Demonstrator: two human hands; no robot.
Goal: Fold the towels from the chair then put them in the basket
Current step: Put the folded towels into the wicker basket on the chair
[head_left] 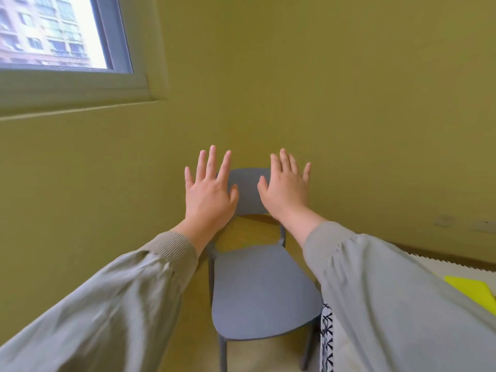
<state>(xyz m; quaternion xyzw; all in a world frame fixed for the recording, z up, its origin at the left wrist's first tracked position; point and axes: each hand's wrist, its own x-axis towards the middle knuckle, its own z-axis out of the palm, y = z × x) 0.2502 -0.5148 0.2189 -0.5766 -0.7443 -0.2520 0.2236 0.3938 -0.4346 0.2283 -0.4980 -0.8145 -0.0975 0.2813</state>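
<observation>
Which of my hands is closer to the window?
Left. The left hand is below and to the right of the window, over the left edge of the chair back. The right hand is farther right, over its other edge.

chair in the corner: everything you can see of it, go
The chair is blue-grey, smooth and matte, plastic by its look: curved backrest, open gap below it, rounded seat, straight legs. It stands upright in the corner of the olive walls, facing the camera. Its seat is bare. The left hand and right hand, fingers spread, overlap the backrest in view; contact cannot be told.
</observation>
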